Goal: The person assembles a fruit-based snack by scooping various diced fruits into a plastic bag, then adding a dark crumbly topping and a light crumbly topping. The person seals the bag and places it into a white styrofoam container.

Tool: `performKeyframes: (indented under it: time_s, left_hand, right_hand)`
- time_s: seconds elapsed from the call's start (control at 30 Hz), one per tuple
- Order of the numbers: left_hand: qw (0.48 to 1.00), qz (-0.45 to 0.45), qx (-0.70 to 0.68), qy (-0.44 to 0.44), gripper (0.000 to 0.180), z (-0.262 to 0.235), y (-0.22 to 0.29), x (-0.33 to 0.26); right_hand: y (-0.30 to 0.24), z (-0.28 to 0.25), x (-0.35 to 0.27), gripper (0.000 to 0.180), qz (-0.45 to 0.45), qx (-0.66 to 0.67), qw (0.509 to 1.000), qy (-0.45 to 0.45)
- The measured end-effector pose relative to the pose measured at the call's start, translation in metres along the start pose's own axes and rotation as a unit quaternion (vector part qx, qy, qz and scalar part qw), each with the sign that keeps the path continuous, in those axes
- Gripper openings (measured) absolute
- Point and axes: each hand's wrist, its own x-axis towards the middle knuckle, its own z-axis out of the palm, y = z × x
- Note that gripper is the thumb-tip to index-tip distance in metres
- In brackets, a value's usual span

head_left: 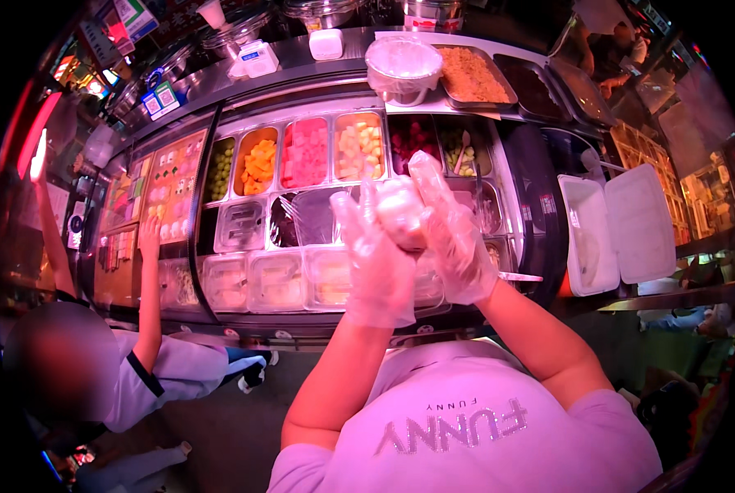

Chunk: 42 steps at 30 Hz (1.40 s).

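Both hands wear loose, clear plastic gloves and are raised over the middle of the counter. Between them sits a pale, rounded, soft-looking lump (400, 209), its exact kind unclear under the pink light. My left hand (381, 267) cups it from the left and below. My right hand (459, 242) presses on its right side, fingers pointing away from me. Beneath and beyond the hands are metal bins: green grapes (219, 172), orange fruit pieces (258, 163), pink-red cubes (304, 154) and pale chunks (358, 146). A spoon (463, 149) rests in a bin of greenish pieces.
Lidded clear tubs (225, 282) line the counter's near edge. A plastic-covered bowl (402, 67) and a tray of orange-brown crumbs (473, 76) stand at the back. An open white box (591, 234) is at right. At left, another person's hand (150, 234) touches the display case.
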Motion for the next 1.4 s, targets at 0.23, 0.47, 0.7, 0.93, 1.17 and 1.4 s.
performKeyframes:
  time_s: [0.23,0.47,0.7,0.93,1.17,1.4]
  left_hand:
    - [0.932,-0.007,0.361,0.024,0.095,0.029,-0.002,-0.029]
    - [0.848,0.262,0.459,0.028,0.099,0.025,-0.080,-0.028]
    - [0.714,0.367,0.593,0.063,0.095,0.019,-0.139,-0.049]
    - [0.694,0.353,0.627,0.026,0.105,0.011,-0.156,-0.069]
    - [0.767,0.387,0.507,0.067,0.098,0.022,-0.145,-0.105]
    - [0.865,0.247,0.432,0.069,0.087,-0.013,-0.131,-0.141]
  right_hand:
    - [0.051,-0.044,-0.012,0.056,0.395,0.694,0.598,0.072]
    - [0.035,-0.069,-0.037,0.054,0.438,0.781,0.444,0.002]
    - [0.038,-0.089,-0.065,0.055,0.551,0.721,0.413,-0.073]
    - [0.054,-0.100,-0.090,0.053,0.552,0.762,0.325,-0.088]
    - [0.099,-0.149,-0.042,0.042,0.354,0.863,0.355,-0.063]
    - [0.233,-0.232,0.031,0.035,0.252,0.766,0.566,0.170]
